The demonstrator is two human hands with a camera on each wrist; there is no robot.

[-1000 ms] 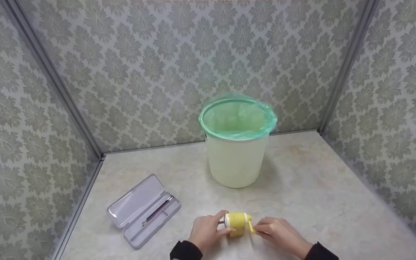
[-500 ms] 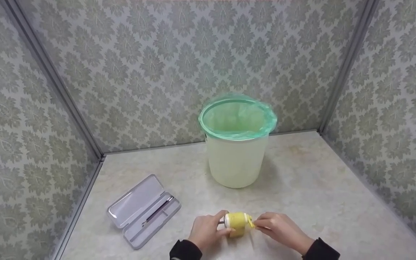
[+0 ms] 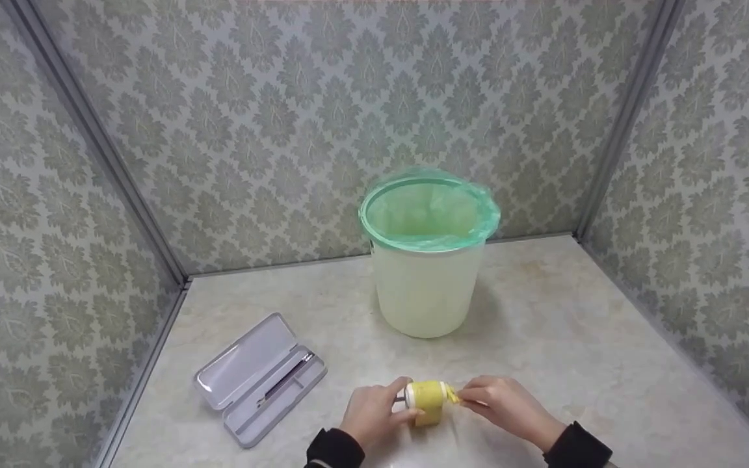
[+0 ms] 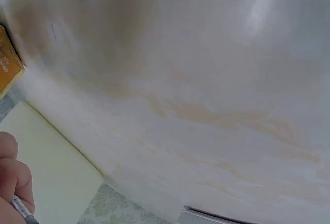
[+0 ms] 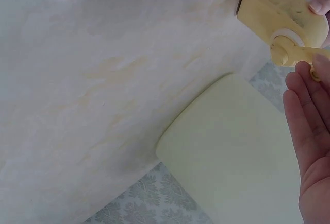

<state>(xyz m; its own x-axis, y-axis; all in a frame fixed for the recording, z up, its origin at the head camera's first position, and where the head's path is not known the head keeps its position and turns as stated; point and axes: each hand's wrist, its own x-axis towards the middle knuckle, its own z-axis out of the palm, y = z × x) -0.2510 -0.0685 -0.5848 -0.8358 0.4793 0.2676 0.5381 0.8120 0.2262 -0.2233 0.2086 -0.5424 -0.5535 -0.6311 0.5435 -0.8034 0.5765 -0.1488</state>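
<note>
A yellow hand-crank pencil sharpener [image 3: 425, 398] lies between my two hands in the head view, its crank side toward the right. My left hand [image 3: 369, 415] grips it from the left, thumb along the body. From that same side a pencil [image 3: 400, 400] goes into the sharpener; its silver end [image 4: 21, 208] shows by the curled fingers in the left wrist view. My right hand [image 3: 503, 404] pinches the small knob of the yellow crank handle [image 5: 301, 55] between thumb and fingertips. The right wrist view also shows the sharpener's boxy body [image 5: 276, 10].
Left on the marbled table [image 3: 543, 312] lies an open grey pencil case [image 3: 244, 364] with pencils [image 3: 287, 379] inside. Behind the hands stands a pale bin [image 3: 425, 292] with a green liner [image 3: 430, 242] over its rim. Patterned wall panels [image 3: 283, 130] enclose the table.
The crank handle has turned from pointing down to pointing more rightward, and my right hand has moved slightly up with it. My left hand and the sharpener stay in place.
</note>
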